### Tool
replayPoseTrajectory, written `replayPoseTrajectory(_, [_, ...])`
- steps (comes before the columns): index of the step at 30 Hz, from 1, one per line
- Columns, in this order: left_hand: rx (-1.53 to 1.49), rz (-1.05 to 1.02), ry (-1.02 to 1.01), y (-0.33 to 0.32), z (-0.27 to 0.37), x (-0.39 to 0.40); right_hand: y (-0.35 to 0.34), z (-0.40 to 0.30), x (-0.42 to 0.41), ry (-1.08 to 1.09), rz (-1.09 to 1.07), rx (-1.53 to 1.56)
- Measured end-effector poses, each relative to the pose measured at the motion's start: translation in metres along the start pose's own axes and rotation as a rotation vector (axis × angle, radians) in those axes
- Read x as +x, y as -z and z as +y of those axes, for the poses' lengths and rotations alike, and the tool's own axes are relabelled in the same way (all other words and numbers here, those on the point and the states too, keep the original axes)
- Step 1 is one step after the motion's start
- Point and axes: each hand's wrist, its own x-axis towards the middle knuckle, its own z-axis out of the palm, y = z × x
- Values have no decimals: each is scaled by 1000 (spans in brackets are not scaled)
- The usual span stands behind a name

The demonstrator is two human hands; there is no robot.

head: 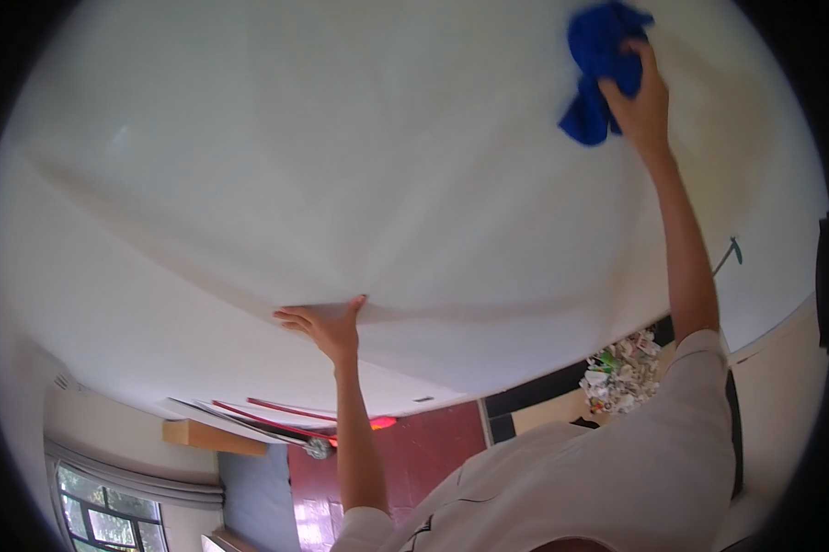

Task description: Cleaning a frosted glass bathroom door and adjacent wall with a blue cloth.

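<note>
A large smooth white surface [387,172] fills most of the view. Against it at the upper right, my right hand [642,96] grips a bunched blue cloth [597,48], with a loose end hanging toward the lower left. My left hand [328,328] rests on the white surface near the middle of the view, thumb and fingers spread, holding nothing. The palms of both hands are partly hidden from this angle.
Below lies a dark red floor [428,455]. A pile of mixed scraps [621,372] shows beside my right sleeve. At lower left are red strips [269,419], a wooden box-like piece [211,437] and a window [111,514]. A thin green-ended object [736,251] stands at right.
</note>
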Motion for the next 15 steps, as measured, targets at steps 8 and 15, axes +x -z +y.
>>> replayPoseTrajectory(8, [-111,-40,56,-9,3,2,37,93,-313,-537,-409,-43])
replayPoseTrajectory(15, [-149,-59,51,-5,-3,3,38,73,-251,-416,-472,65])
